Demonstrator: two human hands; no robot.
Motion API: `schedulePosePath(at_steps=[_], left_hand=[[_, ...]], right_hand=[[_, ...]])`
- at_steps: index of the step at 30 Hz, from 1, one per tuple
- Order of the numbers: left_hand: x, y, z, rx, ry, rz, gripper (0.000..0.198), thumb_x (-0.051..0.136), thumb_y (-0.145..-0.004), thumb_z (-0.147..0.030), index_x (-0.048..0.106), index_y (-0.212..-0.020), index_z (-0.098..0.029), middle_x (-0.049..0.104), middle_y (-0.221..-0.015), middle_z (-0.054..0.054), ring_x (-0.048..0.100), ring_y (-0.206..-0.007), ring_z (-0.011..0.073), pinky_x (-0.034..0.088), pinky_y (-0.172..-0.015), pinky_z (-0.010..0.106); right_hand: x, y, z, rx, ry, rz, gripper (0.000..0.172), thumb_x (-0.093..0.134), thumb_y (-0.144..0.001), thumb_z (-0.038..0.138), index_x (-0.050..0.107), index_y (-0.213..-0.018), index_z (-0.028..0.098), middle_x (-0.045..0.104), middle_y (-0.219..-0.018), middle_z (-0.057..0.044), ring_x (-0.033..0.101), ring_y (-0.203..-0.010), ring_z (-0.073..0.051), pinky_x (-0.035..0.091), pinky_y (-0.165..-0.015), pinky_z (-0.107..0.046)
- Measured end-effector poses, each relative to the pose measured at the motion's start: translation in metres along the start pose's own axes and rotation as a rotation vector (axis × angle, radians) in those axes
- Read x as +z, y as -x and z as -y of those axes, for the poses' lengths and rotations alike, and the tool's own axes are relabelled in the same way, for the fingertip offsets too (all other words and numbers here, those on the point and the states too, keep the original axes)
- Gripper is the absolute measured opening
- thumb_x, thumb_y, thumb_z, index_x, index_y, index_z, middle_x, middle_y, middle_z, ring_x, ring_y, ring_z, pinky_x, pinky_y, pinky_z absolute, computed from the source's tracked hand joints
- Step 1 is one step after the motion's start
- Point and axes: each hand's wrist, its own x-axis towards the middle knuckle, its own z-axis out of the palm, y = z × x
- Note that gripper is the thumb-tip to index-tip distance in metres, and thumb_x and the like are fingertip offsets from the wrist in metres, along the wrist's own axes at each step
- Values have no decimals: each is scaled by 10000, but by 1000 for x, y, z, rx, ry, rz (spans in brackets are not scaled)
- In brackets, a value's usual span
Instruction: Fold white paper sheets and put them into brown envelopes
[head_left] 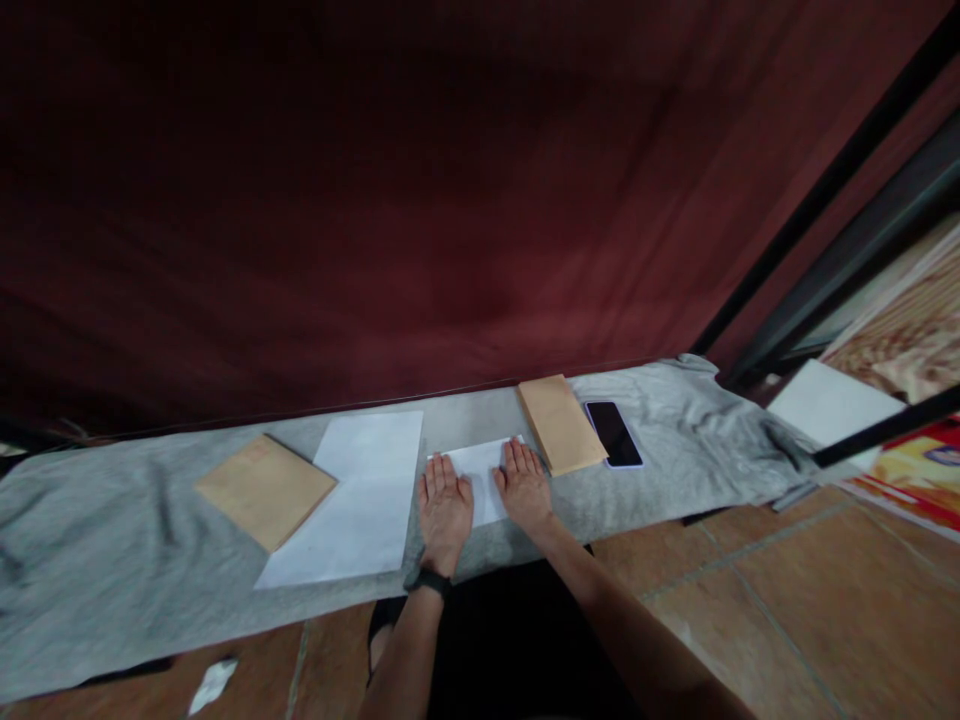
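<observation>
Both palms lie flat on a white sheet of paper (484, 487), which looks folded, on a grey cloth. My left hand (445, 505) covers the sheet's left side, fingers stretched away from me, a dark band on the wrist. Over the right side rests my right hand (525, 487), its fingers also straight. Just beyond the right hand is a brown envelope stack (562, 425). Left of my left hand are larger white sheets (367, 510), partly under another brown envelope stack (266, 490).
A dark-screened phone (615, 435) touches the right-hand envelopes. The grey cloth (112, 530) covers a long, narrow surface against a dark red curtain (420, 200). Black metal bars (825, 190) and a white board (832, 403) stand at right. Crumpled white paper (213, 685) lies on the tiled floor.
</observation>
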Motion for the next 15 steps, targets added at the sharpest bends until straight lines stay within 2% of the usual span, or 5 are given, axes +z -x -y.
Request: schedulePosePath(at_steps=[10, 15], left_hand=[[2, -2, -1, -64, 36, -81, 598, 270, -965, -256, 382, -1481, 25, 427, -1524, 237, 339, -1468, 306, 294, -1196, 502], [-2, 1, -4, -39, 55, -89, 610, 267, -977, -295, 380, -1478, 33, 438, -1509, 259, 331, -1470, 327, 282, -1189, 557]], right_hand=[[3, 4, 0, 29, -25, -17, 580, 403, -1027, 367, 389, -1505, 38, 432, -1522, -218, 423, -1407, -307, 314, -1156, -471], [2, 4, 0, 29, -29, -13, 584, 400, -1025, 367, 386, -1507, 38, 434, -1522, -217, 425, -1403, -308, 307, -1156, -470]])
